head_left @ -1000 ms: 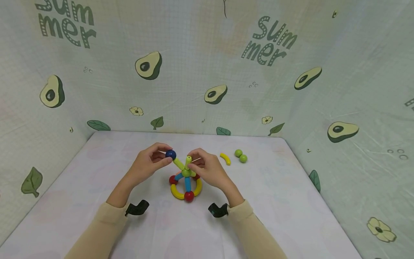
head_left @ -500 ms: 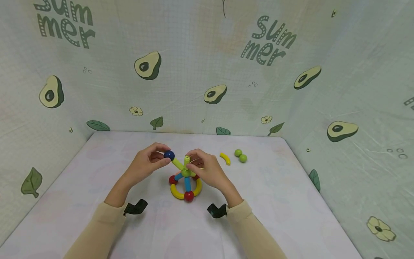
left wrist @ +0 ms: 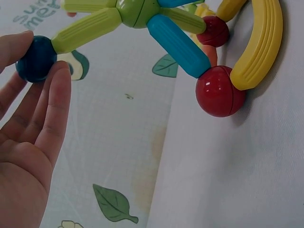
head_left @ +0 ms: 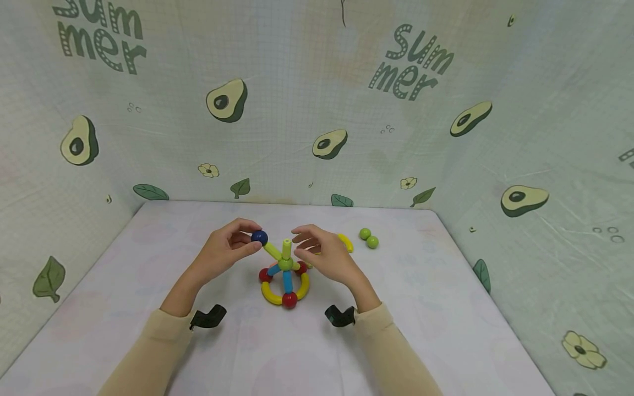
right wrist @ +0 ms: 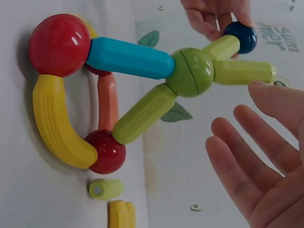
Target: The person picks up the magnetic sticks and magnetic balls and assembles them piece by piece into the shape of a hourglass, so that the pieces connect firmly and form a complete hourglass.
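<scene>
A magnetic stick-and-ball structure stands on the table, its base made of red balls and curved yellow sticks. Blue sticks and a light green one rise to a green ball. From that ball, one green stick points up and another slants left to a dark blue ball. My left hand pinches this blue ball between thumb and fingers. Just right of the upright stick, my right hand holds nothing, its fingers loosely spread; the thumb lies close to the stick's end.
Two loose green balls lie at the back right. Beside them is a curved yellow stick, partly behind my right hand. A short light green stick rests beyond the base. Patterned cloth walls enclose the table.
My right hand has let go of the upright green stick and moved slightly right, its fingers opening. The left hand keeps its pinch on the blue ball, which shifted slightly left.
</scene>
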A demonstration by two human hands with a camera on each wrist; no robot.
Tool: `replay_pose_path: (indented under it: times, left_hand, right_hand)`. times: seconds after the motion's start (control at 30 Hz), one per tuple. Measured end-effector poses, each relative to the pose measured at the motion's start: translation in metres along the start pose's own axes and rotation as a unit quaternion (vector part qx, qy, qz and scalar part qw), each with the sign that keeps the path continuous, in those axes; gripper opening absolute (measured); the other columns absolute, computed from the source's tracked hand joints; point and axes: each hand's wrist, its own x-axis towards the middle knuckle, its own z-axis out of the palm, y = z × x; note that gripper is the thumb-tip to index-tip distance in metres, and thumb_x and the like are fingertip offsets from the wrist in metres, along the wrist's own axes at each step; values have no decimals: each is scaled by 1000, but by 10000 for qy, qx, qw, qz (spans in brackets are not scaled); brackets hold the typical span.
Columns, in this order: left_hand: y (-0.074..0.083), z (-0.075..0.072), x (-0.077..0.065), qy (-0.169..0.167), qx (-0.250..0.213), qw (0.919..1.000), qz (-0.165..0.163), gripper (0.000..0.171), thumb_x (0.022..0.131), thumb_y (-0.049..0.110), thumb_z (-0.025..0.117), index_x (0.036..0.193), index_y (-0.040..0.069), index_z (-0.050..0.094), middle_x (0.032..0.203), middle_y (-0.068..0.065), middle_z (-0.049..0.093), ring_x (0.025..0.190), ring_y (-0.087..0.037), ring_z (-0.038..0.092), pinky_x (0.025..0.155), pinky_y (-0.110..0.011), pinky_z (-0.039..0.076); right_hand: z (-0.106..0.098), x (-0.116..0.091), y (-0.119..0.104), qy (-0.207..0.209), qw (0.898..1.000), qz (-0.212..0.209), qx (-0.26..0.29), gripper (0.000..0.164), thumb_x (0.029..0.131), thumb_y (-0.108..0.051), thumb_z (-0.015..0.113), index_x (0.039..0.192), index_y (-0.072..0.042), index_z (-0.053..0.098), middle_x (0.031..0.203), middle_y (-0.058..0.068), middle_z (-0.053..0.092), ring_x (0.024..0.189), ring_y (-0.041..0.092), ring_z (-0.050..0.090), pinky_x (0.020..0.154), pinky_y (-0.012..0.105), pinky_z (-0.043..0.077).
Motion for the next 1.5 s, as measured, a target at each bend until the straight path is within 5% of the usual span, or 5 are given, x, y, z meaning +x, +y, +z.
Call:
replay_pose_path:
  times: [0.57, 0.77, 1.5]
  left_hand:
    - [2, 1, 0, 56, 77, 9999, -64, 40, 98, 30, 79, 133, 17, 64, 131, -9, 65, 105, -27, 67, 89, -20, 57]
    - [3, 3, 0, 30, 39, 10000, -62, 40, 98, 30, 80, 133, 18, 64, 131, -9, 65, 105, -28, 67, 89, -21, 58]
    - [0, 2, -1, 101, 59, 9999, -43, 40, 98, 30, 80, 133, 18, 64, 130, -9, 66, 105, -27, 68, 90, -20, 58]
  right_hand:
    - [-25, -4, 17, 170, 9994, 286, -92, 43, 99, -15, 78, 139, -17, 64, 131, 5, 71, 118, 33, 71, 101, 57, 56]
    - [-36, -10, 31, 113, 9981, 476, -364, 44, 98, -16, 79, 140, -14, 63, 133, 8, 70, 121, 33, 69, 101, 52, 58]
    - [-121, -43, 114, 194, 9789, 958, -1797, 43, 96, -8, 79, 137, -4, 67, 137, 14, 67, 128, 43, 59, 99, 58, 56]
